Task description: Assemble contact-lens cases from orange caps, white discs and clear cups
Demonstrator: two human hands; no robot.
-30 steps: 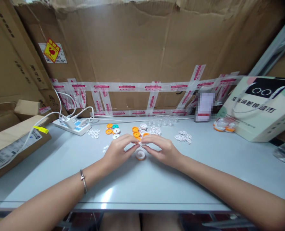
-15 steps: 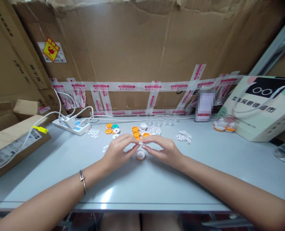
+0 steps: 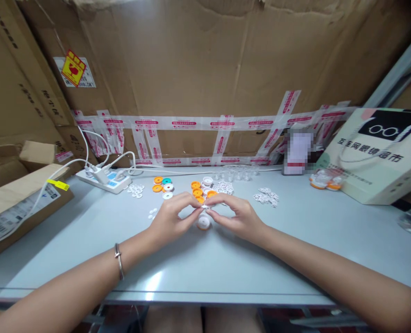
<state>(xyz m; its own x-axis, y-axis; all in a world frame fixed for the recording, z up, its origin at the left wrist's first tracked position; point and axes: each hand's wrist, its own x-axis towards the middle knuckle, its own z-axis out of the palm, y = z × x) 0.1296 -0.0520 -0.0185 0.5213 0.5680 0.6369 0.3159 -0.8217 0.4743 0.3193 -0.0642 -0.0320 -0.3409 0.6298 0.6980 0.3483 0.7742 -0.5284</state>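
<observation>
- Where the forearms cross the near edge of the grey table point(image 3: 205, 277), well nearer than the white cap point(image 3: 203, 222), a metal bracelet point(image 3: 119, 261) circles the left wrist.
- Left hand point(image 3: 170, 217), just left of the white cap: thumb and forefinger closed on a small white piece point(image 3: 204, 206).
- Right hand point(image 3: 238, 216), just right of the white cap: fingertips pinched on the same small white piece, held directly above the cap; contact between the two cannot be told.
- Orange rings point(image 3: 198, 192): just beyond the white cap, partly hidden by the fingers.
- Mixed rings point(image 3: 162, 185), orange, teal and white: beyond the cap, to its left.
- Heap of flat white pieces point(image 3: 266, 197): beyond the cap, to its right.
- Power strip point(image 3: 103, 179), with white plugs: well left of the cap.
- Printed paper bag point(image 3: 375, 152): well right of the cap.
- Taped cardboard wall point(image 3: 205, 69): farthest behind the cap.
</observation>
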